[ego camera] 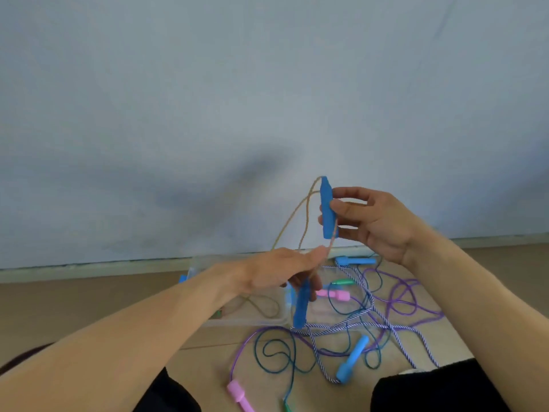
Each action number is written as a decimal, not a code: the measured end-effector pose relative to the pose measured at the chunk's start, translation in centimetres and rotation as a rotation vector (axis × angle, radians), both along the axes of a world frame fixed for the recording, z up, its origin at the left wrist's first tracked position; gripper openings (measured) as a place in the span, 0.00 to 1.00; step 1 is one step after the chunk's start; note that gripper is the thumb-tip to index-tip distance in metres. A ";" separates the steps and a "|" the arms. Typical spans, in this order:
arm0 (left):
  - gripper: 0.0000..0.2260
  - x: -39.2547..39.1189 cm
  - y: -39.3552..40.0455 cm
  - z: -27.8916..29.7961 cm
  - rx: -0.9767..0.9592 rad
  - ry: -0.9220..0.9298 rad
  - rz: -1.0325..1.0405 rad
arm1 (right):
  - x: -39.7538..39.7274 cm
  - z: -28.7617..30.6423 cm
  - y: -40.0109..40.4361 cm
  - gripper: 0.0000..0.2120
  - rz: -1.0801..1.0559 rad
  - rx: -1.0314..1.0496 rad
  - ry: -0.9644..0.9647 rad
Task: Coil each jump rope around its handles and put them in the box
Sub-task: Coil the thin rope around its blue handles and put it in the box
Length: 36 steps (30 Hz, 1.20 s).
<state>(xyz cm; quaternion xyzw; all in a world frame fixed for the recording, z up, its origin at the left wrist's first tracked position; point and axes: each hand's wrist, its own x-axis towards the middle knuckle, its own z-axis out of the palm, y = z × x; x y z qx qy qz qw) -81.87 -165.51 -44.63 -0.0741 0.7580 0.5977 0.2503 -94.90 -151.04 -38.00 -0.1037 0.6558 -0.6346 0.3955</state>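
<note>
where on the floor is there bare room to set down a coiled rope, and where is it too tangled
Bare floor lies left of the clear box, between the wall base and the left forearm. Right of the box it is crowded: purple rope, striped rope, dark blue rope and loose handles overlap, down to the knees.

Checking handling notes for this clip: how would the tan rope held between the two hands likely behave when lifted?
Probably floppy: the tan rope droops in loose curves between the right hand and left hand. Likely light, since a fingertip pinch on the blue handle holds it up. Its slack could tangle with the ropes on the floor.
</note>
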 end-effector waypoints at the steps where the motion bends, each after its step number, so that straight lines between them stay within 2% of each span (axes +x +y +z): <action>1: 0.27 0.1 -0.2 -0.1 0.015 -0.002 -0.004 | -0.3 0.2 -0.1 0.13 -0.046 -0.022 -0.004; 4: 0.14 0.1 -0.6 -0.4 0.070 -0.021 0.049 | -1.0 0.5 0.0 0.10 -0.181 -0.012 -0.016; 6: 0.15 -0.2 -0.7 -0.4 0.134 -0.024 0.188 | -1.4 0.3 0.3 0.11 -0.210 0.054 -0.008; 8: 0.13 -0.6 -1.2 -0.2 0.207 0.000 0.340 | -1.6 0.0 0.4 0.08 -0.183 0.125 0.006; 11: 0.11 -1.3 -1.6 0.4 0.278 0.057 0.484 | -1.3 -0.6 0.2 0.06 -0.120 0.101 -0.099; 13: 0.11 -1.6 -1.5 0.5 0.292 0.023 0.559 | -0.7 -1.2 -0.2 0.08 -0.081 0.092 -0.128; 15: 0.13 -1.8 -1.3 0.3 0.335 -0.090 0.600 | 0.0 -2.0 -0.6 0.07 -0.009 0.129 -0.064; 17: 0.19 -1.8 -1.1 0.2 0.416 -0.208 0.570 | 1.1 -2.5 -0.9 0.07 0.079 0.165 0.026; 19: 0.20 -1.8 -0.8 0.0 0.467 -0.199 0.514 | 2.2 -3.0 -1.0 0.09 0.186 0.185 0.133; 22: 0.17 -2.0 -0.4 -0.5 0.405 -0.067 0.547 | 3.4 -3.4 -1.1 0.10 0.295 0.217 0.259; 25: 0.17 -2.1 -0.4 -0.7 0.279 -0.036 0.588 | 3.0 -2.8 -0.9 0.06 0.321 0.241 0.163; 28: 0.16 -2.1 -0.9 -0.5 0.257 -0.065 0.562 | 1.4 -2.0 -0.6 0.07 0.145 0.212 0.004; 33: 0.12 -1.2 -2.1 0.2 0.148 -0.137 0.209 | -3.6 -1.2 0.9 0.03 -0.428 -0.124 -0.249; 34: 0.11 -1.0 -2.2 0.4 0.167 -0.149 0.164 | -4.5 -1.1 1.4 0.04 -0.495 -0.142 -0.263; 36: 0.09 -0.8 -2.6 0.7 0.179 -0.140 0.120 | -5.9 -0.8 2.3 0.10 -0.493 -0.033 -0.199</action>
